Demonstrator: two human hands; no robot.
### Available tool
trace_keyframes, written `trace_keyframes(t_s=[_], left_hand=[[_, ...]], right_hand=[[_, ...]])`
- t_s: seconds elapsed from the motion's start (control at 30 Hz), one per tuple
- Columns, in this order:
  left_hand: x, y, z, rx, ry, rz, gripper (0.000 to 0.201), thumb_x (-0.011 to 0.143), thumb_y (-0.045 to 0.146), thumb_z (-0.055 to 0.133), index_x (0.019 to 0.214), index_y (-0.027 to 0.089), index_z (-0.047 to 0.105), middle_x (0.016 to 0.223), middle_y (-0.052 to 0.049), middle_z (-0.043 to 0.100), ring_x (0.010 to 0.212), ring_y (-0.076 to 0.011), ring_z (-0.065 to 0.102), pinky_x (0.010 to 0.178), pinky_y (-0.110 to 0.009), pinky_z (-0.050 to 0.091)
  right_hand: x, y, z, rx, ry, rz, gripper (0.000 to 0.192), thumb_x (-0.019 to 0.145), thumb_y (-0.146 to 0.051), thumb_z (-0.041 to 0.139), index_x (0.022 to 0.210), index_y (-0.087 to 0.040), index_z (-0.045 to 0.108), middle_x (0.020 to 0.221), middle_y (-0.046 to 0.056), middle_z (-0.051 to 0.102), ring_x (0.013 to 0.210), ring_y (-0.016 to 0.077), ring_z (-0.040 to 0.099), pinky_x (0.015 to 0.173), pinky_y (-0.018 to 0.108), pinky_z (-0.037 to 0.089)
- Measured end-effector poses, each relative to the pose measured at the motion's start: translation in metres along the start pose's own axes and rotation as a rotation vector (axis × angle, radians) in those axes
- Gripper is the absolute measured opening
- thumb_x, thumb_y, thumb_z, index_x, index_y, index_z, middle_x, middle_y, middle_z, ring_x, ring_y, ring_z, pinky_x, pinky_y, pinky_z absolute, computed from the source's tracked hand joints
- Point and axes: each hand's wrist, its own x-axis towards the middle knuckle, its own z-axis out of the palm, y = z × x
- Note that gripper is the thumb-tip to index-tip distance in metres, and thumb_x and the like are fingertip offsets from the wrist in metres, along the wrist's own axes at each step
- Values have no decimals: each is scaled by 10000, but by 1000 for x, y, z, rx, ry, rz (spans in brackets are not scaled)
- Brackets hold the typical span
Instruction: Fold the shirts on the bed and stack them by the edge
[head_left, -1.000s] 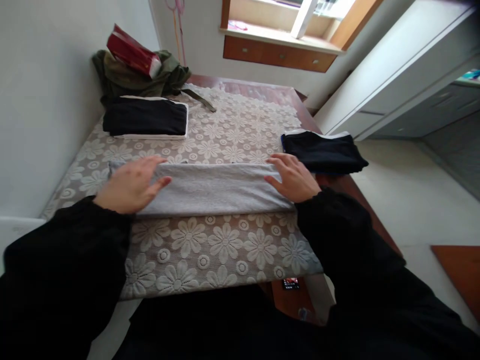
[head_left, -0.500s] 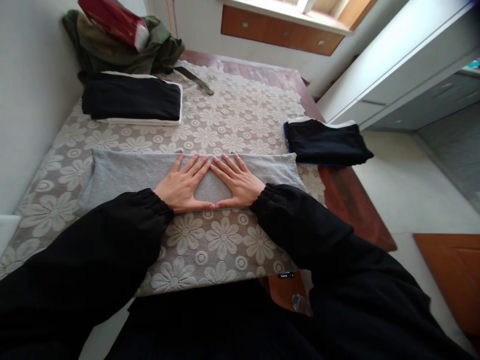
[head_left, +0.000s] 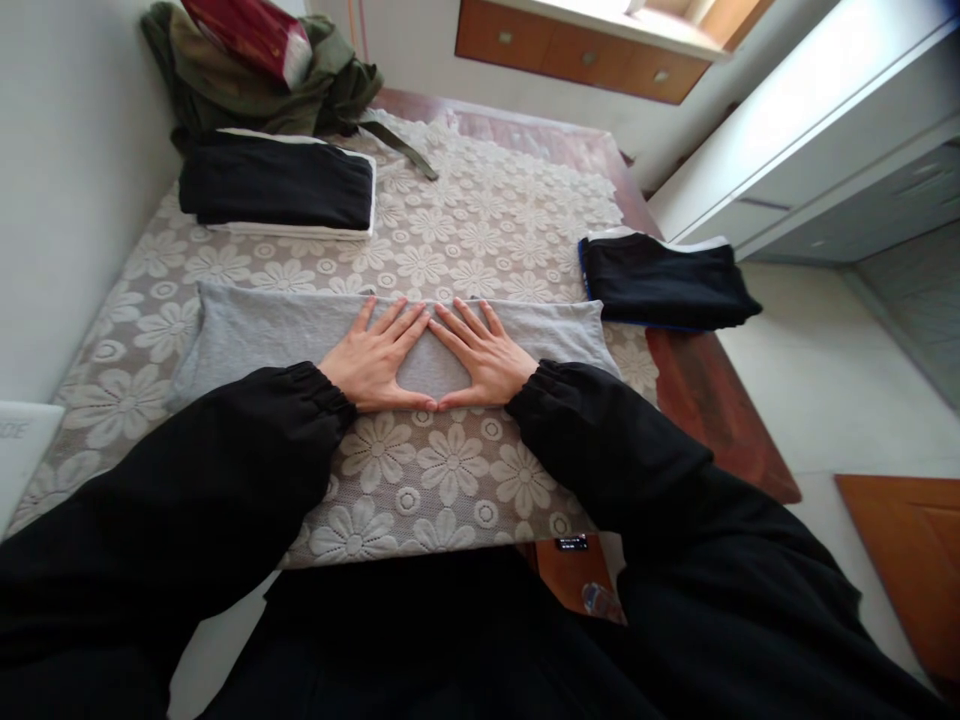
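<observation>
A long folded grey cloth garment lies crosswise on the table in front of me; its exact kind is not clear. My left hand rests flat on its middle with fingers spread. Beside it my right hand also lies flat with fingers apart. Thumb tips and index fingertips of both hands meet or nearly meet, framing a triangle of grey fabric. The sleeves cover parts of the garment's near edge.
Under it is a flowered lace tablecloth. A folded black-and-white stack lies back left, before a green bag with a red package on top. Another folded dark stack sits at the right table edge.
The view has shifted slightly, so the scene sits a little further right and higher. Both hands keep the same flat pose on the grey garment.
</observation>
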Motion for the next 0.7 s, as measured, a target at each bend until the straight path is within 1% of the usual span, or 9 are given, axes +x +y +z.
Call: trace_keyframes(t_s=[0.23,0.37,0.57,0.7], left_hand=[[0,0,0,4,-14,-8,1316,868,957,506,1762,72,119,1832,-178,153,1714,-375,88,1367,-538,-104],[-1,2,-3,-2,-10,-14,1293,886,943,493,1763,75,107,1828,-181,175,1710,-377,120,1369,-546,-89],[-1,3,-2,2,-1,-10,1266,896,943,464,1759,74,145,1823,-186,188,1711,-371,123,1370,-543,-86],[-1,4,-3,-3,9,-7,1266,900,943,453,1757,65,142,1821,-188,194,1709,-370,133,1371,-554,-79]], right_hand=[[1,0,1,-32,-8,8,1300,868,-1018,447,1791,-163,121,1845,161,135,1700,445,32,1347,679,-15],[1,1,2,-39,-2,2,1309,870,-1025,429,1787,-139,133,1843,176,129,1702,439,37,1351,669,-20],[1,1,4,-32,14,-12,1298,883,-1020,403,1785,-126,134,1839,181,133,1702,439,35,1348,680,-29],[1,1,4,-21,15,-13,1320,872,-1038,375,1775,-97,174,1836,192,131,1702,438,36,1353,673,-39]])
